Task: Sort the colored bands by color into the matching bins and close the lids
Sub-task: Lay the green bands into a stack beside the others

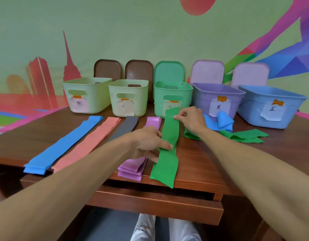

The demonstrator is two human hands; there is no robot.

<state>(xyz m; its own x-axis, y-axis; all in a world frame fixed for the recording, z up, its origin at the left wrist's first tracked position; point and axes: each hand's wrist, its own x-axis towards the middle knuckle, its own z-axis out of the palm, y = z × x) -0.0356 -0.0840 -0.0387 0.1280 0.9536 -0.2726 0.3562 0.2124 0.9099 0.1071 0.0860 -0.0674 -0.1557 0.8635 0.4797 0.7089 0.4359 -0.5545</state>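
Note:
A long green band [167, 159] runs from the green bin [172, 100] down over the table's front edge. My left hand [148, 143] pinches it at mid-length, and my right hand [190, 119] pinches its far end. Flat on the table lie a blue band [63, 145], a salmon band [91, 143], a grey band [125, 127] and a purple stack [132, 168]. A crumpled blue band [219, 122] and more green bands [244, 135] lie at the right. All the bins stand open in a row.
Two pale yellow-green bins [87, 96] [127, 98] stand left of the green one, with a purple bin [218, 96] and a blue bin [272, 105] to its right. Lids lean upright behind them against the painted wall. The wooden table's front edge [193, 181] is near me.

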